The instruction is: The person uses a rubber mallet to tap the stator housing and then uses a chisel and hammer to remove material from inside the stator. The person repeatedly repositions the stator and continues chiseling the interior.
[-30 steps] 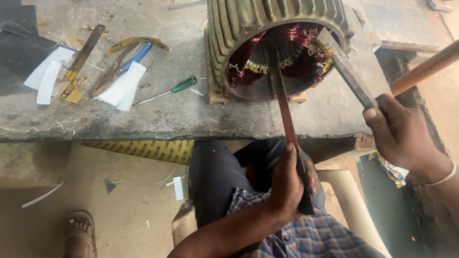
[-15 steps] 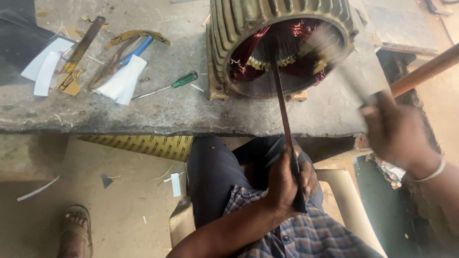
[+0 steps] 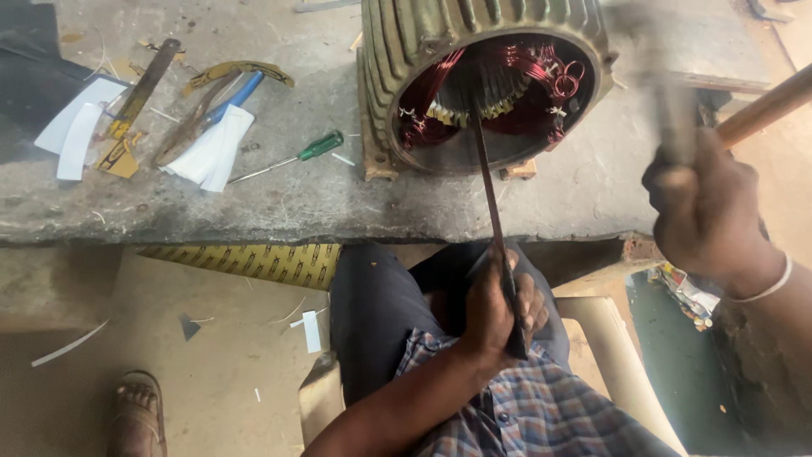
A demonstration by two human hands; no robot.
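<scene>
The ribbed green motor shell [image 3: 397,51] lies on its side near the bench edge [image 3: 254,224], red copper windings [image 3: 541,76] inside. The left hand [image 3: 499,309] clenches a long metal rod [image 3: 486,182] reaching into the opening. The right hand [image 3: 706,211], raised beside the shell, grasps a blurred hammer [image 3: 668,93]

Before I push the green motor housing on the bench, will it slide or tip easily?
Probably neither. The motor housing is ribbed metal packed with copper windings, so likely heavy. It sits on flat feet on the rough bench, so it should resist sliding and rolling.
</scene>
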